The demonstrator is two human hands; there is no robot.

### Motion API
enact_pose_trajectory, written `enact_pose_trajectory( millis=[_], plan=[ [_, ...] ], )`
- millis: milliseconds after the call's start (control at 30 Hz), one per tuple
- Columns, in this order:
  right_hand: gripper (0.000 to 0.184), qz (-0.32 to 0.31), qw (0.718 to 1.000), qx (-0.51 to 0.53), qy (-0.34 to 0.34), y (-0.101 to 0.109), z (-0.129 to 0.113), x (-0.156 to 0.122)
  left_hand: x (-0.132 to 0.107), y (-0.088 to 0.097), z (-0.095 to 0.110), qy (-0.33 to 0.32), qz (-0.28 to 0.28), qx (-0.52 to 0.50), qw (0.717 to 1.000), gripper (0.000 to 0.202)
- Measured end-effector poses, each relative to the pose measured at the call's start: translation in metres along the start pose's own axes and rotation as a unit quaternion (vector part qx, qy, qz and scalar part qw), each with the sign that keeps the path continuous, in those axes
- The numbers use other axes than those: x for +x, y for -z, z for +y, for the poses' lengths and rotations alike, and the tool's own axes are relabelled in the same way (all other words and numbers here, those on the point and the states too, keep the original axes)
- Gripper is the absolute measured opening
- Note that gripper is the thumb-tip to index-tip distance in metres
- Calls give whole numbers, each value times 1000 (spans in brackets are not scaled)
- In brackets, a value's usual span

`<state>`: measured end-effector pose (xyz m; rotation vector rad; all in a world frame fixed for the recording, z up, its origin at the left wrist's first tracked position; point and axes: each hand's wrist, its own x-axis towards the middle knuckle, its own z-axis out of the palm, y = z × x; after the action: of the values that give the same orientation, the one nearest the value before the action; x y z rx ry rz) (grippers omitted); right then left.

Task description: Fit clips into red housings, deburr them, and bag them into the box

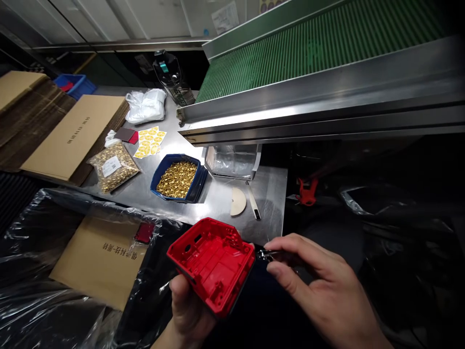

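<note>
My left hand (188,305) grips a red plastic housing (218,261) from below, its thumb against the near left side. The open hollow of the housing faces up toward me, showing ribs, posts and holes in one wall. At its right corner, my right hand (308,281) pinches a small shiny metal tool (264,254) that looks like a nail clipper. The tool's tip is close to the red wall; whether they touch I cannot tell. Beyond the housing, a blue bin (199,186) holds many small brass-coloured parts (177,179).
A green ribbed conveyor (269,68) with metal sides crosses the upper right. On the metal table (273,194) are a white pen-like tool (253,201), a pale half-disc (238,201), a bag of brass parts (114,167), stickers (149,141) and a bottle (174,80). Cardboard (78,135) lies left.
</note>
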<state>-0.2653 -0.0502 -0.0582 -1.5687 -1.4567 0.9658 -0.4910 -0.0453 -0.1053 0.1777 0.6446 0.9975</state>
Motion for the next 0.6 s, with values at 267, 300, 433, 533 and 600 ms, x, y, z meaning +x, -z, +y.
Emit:
enact_pose_trajectory(
  millis=[267,300,433,533,600],
  plan=[
    [18,5,999,12,30,3,-1,-2,-2,11,-8,-30,-64,-11,997,81],
    [19,6,999,13,34,3,-1,-3,-3,13,-9,-32,-55,-6,998,84],
    [18,14,999,17,49,2,-1,-3,-5,16,-14,-33,-29,14,999,93],
    [17,13,998,22,49,1,-2,-2,-3,10,-12,-47,-63,13,997,86],
    [17,13,999,23,48,1,-2,-2,1,3,-8,-68,-86,8,994,82]
  ],
)
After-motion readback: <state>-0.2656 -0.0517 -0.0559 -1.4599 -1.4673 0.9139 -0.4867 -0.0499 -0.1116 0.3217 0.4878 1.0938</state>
